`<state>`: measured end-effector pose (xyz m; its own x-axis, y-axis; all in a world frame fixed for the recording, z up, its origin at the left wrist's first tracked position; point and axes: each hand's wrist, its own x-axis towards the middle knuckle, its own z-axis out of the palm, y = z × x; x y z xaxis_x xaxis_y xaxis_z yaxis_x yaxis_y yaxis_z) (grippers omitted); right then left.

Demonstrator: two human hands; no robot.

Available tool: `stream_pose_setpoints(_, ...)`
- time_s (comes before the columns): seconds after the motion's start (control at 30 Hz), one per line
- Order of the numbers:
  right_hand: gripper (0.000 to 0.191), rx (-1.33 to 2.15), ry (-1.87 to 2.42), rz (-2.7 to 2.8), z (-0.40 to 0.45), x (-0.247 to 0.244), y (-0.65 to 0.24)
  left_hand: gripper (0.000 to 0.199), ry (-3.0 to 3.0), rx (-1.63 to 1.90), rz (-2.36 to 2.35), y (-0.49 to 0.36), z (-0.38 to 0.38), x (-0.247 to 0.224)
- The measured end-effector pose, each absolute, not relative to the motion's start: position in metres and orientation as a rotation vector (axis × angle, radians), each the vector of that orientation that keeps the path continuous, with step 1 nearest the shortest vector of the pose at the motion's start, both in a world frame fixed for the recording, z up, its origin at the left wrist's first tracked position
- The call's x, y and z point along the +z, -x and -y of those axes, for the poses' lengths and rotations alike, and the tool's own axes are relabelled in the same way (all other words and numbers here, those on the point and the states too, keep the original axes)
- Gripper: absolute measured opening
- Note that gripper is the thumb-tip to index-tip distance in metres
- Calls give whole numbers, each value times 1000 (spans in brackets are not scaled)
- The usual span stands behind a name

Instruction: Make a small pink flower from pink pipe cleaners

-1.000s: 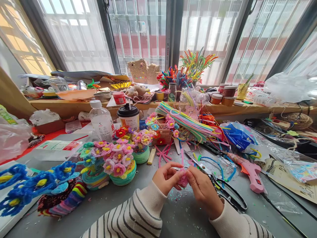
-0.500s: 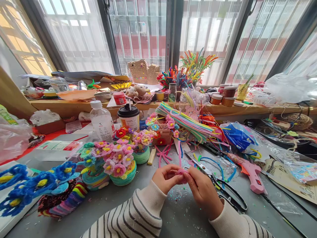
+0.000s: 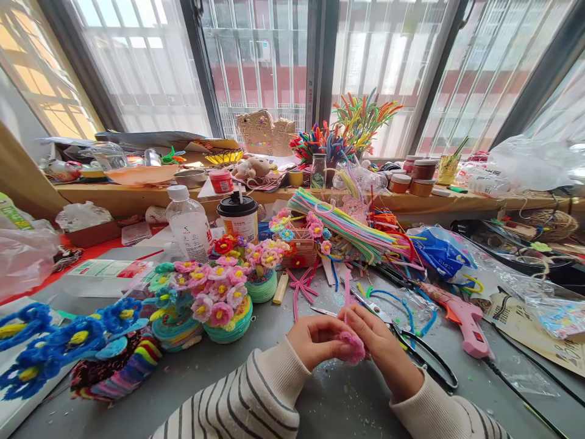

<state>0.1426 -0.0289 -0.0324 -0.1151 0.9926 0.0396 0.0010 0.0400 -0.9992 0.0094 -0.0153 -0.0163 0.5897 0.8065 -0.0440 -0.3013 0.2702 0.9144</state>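
Head cam: pink chenille-stem curl (image 3: 353, 347) sits btwn both hands over the table (image 3: 336, 402). L hand (image 3: 313, 335) pinches it thumb-to-fingers; R hand (image 3: 386, 350) is at its base/tail, can't tell if that's pinched too. Imo go light so fuzz doesn't mat. Bottle (image 3: 189, 228), coffee cup (image 3: 240, 222), kraft packet (image 3: 537, 329) have print, can't read it tbh.

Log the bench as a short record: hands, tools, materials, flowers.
Left hand: holds a pink pipe-cleaner piece
Right hand: touches the same piece; grip partly hidden
Scissors: on the gray table, beside the right hand
Hot glue gun: pink, right of the scissors
Materials: pastel pipe-cleaner bundle, beyond the hands
Flowers: pink fuzzy blooms, left of the hands
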Motion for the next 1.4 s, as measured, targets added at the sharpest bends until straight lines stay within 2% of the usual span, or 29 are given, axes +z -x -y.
stream_pose_setpoints(0.3, 29, 1538, 1001, 935, 32, -30, -138, 15, -1118, 738, -537, -10, 16, -18)
stream_pose_setpoints(0.47, 29, 1519, 991, 892, 32, -31, -139, 18, -1165, 692, -569, -9, 16, -18)
stream_pose_setpoints(0.8, 31, 1405, 1063, 869, 29, -41, -138, 17, -1852, 858, -671, -9, 16, -17)
stream_pose_setpoints(0.97, 29, 1452, 1106, 917, 30, -24, -147, 17, -1499, 846, -771, -6, 9, -18)
stream_pose_setpoints(1.13, 26, 1208, 1238, 1021, 29, -6, -172, 26, -1177, 1010, -934, -2, -1, -23)
stream_pose_setpoints(1.4, 14, 449, 1572, 1885, 26, -25, -167, 20, -1197, 1063, -1019, -4, -2, -28)
